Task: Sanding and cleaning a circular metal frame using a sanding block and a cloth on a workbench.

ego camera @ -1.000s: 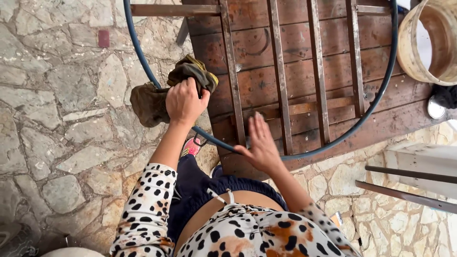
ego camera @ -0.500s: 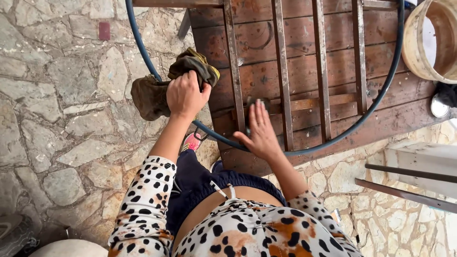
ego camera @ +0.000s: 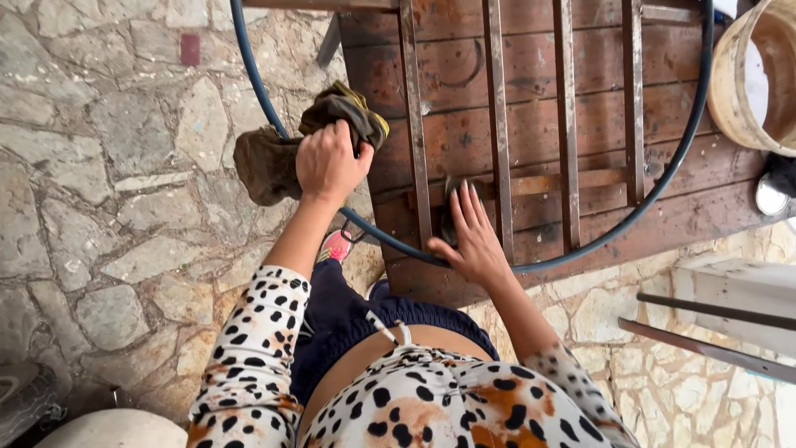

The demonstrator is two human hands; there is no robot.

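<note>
Rag (ego camera: 282, 149), brown and crumpled with a yellowish edge, sits bunched at the left edge of the wooden table (ego camera: 531, 124), lying against the blue hoop (ego camera: 257, 91) where it leaves the wood and hangs over the stone floor (ego camera: 99, 182). Left hand (ego camera: 330, 162) grips the rag from above, fingers curled tight into the cloth, knuckles up. Part of the rag spills out to the left of the fist, part bulges past it toward the table.

Right hand (ego camera: 471, 236) lies flat on the table near its front edge, fingers straight and slightly spread, holding nothing; the fingertips (ego camera: 464, 192) rest on the wood between two thin upright slats (ego camera: 494, 124), beside a short crosspiece. The hoop runs under the heel of this hand and sweeps in a wide arc across the boards to the right.

At the table's right end stands a round wooden sieve frame (ego camera: 759, 75), partly out of view, with a small shiny metal thing (ego camera: 771, 197) below it. A pink shoe (ego camera: 336, 246) shows beneath the left forearm. Both sleeves are white with dark spots
</note>
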